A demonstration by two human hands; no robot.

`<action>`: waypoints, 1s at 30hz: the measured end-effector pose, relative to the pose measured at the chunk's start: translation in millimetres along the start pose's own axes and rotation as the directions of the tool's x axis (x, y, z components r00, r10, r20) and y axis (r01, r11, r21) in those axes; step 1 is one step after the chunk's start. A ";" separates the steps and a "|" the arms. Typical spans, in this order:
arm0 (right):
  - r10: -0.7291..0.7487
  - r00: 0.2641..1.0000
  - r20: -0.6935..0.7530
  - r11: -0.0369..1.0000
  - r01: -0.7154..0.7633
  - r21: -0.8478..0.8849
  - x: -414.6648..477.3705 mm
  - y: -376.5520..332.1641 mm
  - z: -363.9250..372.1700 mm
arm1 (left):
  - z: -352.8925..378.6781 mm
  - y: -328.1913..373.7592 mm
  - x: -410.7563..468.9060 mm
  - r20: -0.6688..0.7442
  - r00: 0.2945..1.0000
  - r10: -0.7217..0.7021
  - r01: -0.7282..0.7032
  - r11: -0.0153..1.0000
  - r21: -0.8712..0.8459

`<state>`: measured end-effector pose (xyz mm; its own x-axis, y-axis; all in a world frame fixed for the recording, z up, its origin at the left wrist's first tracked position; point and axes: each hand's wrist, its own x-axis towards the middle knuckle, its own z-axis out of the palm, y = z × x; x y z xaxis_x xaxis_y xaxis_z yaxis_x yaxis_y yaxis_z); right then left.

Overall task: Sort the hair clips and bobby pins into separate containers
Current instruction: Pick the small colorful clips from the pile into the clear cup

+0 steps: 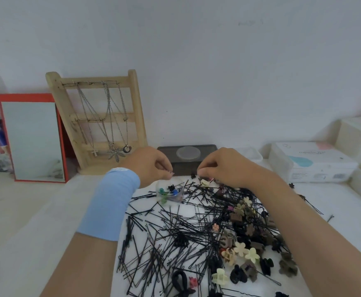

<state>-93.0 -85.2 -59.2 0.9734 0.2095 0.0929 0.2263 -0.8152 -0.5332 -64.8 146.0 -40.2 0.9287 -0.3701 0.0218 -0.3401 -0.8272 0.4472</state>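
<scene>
Across the white tabletop [35, 211], from centre down to six o'clock: a loose heap of black bobby pins [175, 228], criss-crossed and overlapping. At four o'clock of that heap, tangled into its edge, a cluster of claw clips [248, 251] in cream, brown and black. Most of the sorting evidently not yet done.

At twelve o'clock of the heap, a small clear cup [181, 190] sitting among the pins, with a few tiny coloured mini clips [172, 189] inside; probably placed close so that each drop is a short one. Just beyond it, against the wall, a dark tray [205, 150] with a round translucent lid [187, 154] on top; likely the other container, though contents hidden.

Left hand [151, 166] at eleven o'clock of the cup, above its rim, with fingertips [168, 171] curled in and drawn together. Whether anything is pinched there: too small to tell. Right hand [226, 168] at one o'clock, knuckles up, fingertips [201, 173] likewise bunched, just above a cream claw clip [204, 182]. Again impossible to say if clamped on something. Both hands low and close together, seemingly for fine picking out of the tangle.

Off at ten o'clock, a wooden necklace stand [136, 116] and a red-framed mirror [33, 140]; at two o'clock, white boxes [310, 163]. Well apart from the work.
</scene>
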 end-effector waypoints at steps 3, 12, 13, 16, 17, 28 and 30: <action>-0.079 0.996 0.043 0.996 0.081 -0.046 9.4 -23.5 17.0 | 0.5 -6.5 -1.1 0.112 0.994 -0.018 0.018 1.000 0.001; 0.015 0.999 0.028 0.991 -0.011 -0.134 9.9 -6.1 5.1 | 12.7 5.0 6.7 -0.035 0.995 0.088 -0.090 0.995 -0.043; 0.047 0.998 0.035 0.984 -0.041 -0.173 5.5 2.5 0.2 | 19.7 13.1 6.6 -0.040 0.991 0.124 -0.125 0.992 -0.026; 0.117 0.987 0.113 0.959 -0.083 -0.271 -5.4 21.3 -4.4 | 44.3 39.1 8.3 0.005 0.976 0.217 -0.217 0.976 0.021; 0.128 0.983 0.134 0.957 -0.086 -0.279 -8.0 26.3 -4.3 | 52.5 47.3 9.6 0.033 0.969 0.245 -0.247 0.968 0.036; 0.159 0.984 0.081 0.934 -0.123 -0.336 -8.8 44.5 -7.5 | 86.8 73.9 31.6 0.165 0.964 0.210 -0.253 0.917 0.308; 0.166 0.985 0.049 0.922 -0.137 -0.362 -7.1 46.1 -5.3 | 86.2 74.6 33.0 0.168 0.965 0.200 -0.244 0.922 0.302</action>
<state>-89.3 -127.1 -79.9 0.9945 0.0979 -0.0384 0.0883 -0.9757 -0.2004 -72.2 35.7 -83.2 0.8036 -0.5938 -0.0398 -0.5843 -0.7999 0.1370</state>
